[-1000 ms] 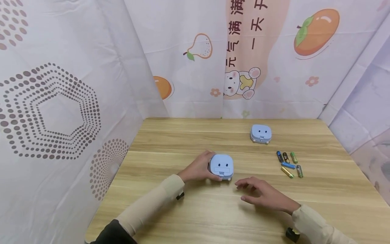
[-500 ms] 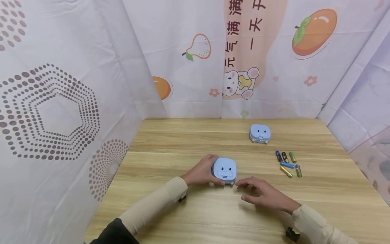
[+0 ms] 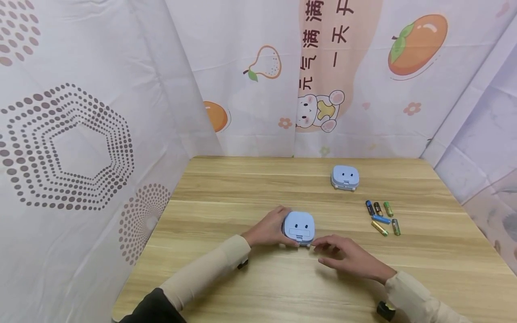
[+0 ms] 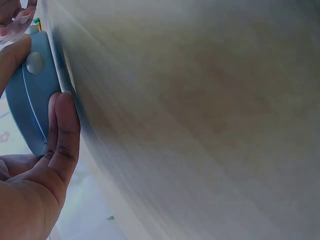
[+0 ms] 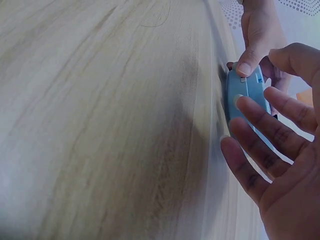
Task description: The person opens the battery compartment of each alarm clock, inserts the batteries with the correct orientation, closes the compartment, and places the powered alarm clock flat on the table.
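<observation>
A light-blue rounded case (image 3: 300,224) with two dark eyes and a front latch is in the middle of the table in the head view. My left hand (image 3: 269,228) grips its left side, with the thumb at the front edge. In the left wrist view, the fingers curve round the case (image 4: 31,95), and its lid seam shows. Just to the right is my right hand (image 3: 351,259), its fingers loosely spread and holding nothing. The right wrist view has those fingertips very close to the case (image 5: 255,92); whether they touch it I cannot tell.
A second light-blue case (image 3: 345,177) stands farther back on the wooden table (image 3: 242,179). Several loose batteries (image 3: 381,219) lie in a cluster at the right. Printed curtains (image 3: 250,112) close off the back and sides.
My left hand has brought the case to the right and a little nearer, up to my right hand. The right hand has barely moved. The batteries and second case stay put.
</observation>
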The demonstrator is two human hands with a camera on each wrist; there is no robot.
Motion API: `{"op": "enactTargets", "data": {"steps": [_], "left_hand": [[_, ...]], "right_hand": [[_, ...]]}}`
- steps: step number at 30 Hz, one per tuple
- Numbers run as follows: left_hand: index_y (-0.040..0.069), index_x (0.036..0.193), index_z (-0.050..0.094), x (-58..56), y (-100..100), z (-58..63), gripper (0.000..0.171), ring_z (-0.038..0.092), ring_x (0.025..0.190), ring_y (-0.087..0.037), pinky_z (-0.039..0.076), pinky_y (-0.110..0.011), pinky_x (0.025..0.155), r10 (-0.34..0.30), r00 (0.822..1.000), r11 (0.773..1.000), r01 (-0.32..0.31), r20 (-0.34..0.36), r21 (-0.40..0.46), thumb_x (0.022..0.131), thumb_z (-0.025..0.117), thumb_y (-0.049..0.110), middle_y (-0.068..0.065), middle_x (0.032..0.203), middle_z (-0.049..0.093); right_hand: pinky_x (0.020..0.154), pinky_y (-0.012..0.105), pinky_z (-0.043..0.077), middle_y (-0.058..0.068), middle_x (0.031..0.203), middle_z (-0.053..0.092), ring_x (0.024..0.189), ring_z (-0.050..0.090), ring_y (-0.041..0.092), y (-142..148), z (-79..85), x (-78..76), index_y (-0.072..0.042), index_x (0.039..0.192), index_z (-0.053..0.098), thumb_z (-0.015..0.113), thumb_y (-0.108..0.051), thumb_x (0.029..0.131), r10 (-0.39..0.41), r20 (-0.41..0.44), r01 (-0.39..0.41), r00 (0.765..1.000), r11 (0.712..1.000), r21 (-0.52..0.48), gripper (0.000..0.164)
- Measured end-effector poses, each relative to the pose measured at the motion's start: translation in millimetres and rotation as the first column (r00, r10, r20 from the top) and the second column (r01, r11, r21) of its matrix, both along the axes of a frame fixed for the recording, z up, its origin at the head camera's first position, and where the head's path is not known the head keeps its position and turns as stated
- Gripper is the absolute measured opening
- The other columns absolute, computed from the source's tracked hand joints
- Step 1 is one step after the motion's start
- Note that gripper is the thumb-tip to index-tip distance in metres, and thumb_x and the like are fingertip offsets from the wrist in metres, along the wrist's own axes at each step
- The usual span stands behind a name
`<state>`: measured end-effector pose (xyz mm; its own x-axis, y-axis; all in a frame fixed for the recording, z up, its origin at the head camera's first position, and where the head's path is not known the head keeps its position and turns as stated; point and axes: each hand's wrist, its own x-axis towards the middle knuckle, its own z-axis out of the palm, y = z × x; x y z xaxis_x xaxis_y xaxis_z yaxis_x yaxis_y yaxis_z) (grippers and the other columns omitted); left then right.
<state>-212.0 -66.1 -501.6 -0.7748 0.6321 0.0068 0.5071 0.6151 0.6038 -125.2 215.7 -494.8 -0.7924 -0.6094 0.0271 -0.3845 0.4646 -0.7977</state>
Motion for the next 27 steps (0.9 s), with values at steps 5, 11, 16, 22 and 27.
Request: {"op": "enactTargets", "data": {"steps": [5, 11, 16, 22, 27], "left_hand": [[0.008, 0.151, 0.046, 1.3, -0.5, -1.2, 0.104, 0.054, 0.117, -0.013, 0.047, -0.028, 0.101, 0.001, 1.000, 1.000, -0.001, 0.014, 0.002, 0.070, 0.094, 0.051, -0.005, 0.138, 0.055], [0.009, 0.149, 0.047, 1.2, -0.5, 0.8, 0.101, 0.054, 0.115, -0.012, 0.047, -0.028, 0.100, -0.003, 1.000, 1.000, 0.003, 0.013, -0.007, 0.070, 0.094, 0.052, -0.004, 0.135, 0.055], [0.008, 0.150, 0.046, 1.2, -0.2, 1.5, 0.104, 0.054, 0.116, -0.013, 0.047, -0.027, 0.101, -0.004, 1.000, 1.000, 0.004, 0.030, -0.021, 0.069, 0.094, 0.051, -0.006, 0.136, 0.055], [0.006, 0.155, 0.041, 0.5, -2.5, 2.4, 0.111, 0.054, 0.120, -0.014, 0.045, -0.029, 0.105, -0.022, 0.999, 0.999, 0.023, 0.042, -0.043, 0.069, 0.094, 0.051, -0.008, 0.141, 0.054], [0.009, 0.159, 0.036, -0.9, -5.5, 1.5, 0.111, 0.053, 0.122, -0.013, 0.044, -0.029, 0.106, -0.045, 0.997, 0.997, 0.049, 0.060, -0.061, 0.073, 0.092, 0.051, -0.008, 0.144, 0.052]], "right_hand": [[0.085, 0.034, 0.057, 0.003, 0.119, 0.070, 0.100, 0.065, 0.016, -1.6, -0.7, -0.6, -0.011, 0.132, 0.065, 0.070, -0.028, 0.100, 0.018, 0.024, -0.018, 1.000, 1.000, -0.026, 0.036], [0.083, 0.030, 0.056, -0.001, 0.112, 0.071, 0.097, 0.065, 0.010, -2.8, -1.9, -4.7, -0.013, 0.133, 0.065, 0.069, -0.027, 0.101, 0.022, 0.014, -0.021, 1.000, 0.999, -0.028, 0.035], [0.080, 0.029, 0.056, -0.002, 0.110, 0.072, 0.095, 0.065, 0.010, -4.8, -0.3, -6.3, -0.013, 0.129, 0.068, 0.068, -0.026, 0.101, 0.023, -0.018, -0.023, 1.000, 0.999, -0.033, 0.030], [0.072, 0.027, 0.055, -0.003, 0.100, 0.073, 0.083, 0.065, 0.008, -8.6, 1.0, -7.3, -0.014, 0.122, 0.072, 0.068, -0.022, 0.101, -0.020, -0.015, 0.020, 1.000, 0.999, -0.029, 0.023], [0.066, 0.027, 0.054, -0.003, 0.092, 0.073, 0.074, 0.063, 0.010, -12.9, -0.1, -10.2, -0.017, 0.117, 0.074, 0.069, -0.019, 0.100, -0.068, 0.003, 0.068, 0.998, 0.997, -0.026, 0.018]]}}
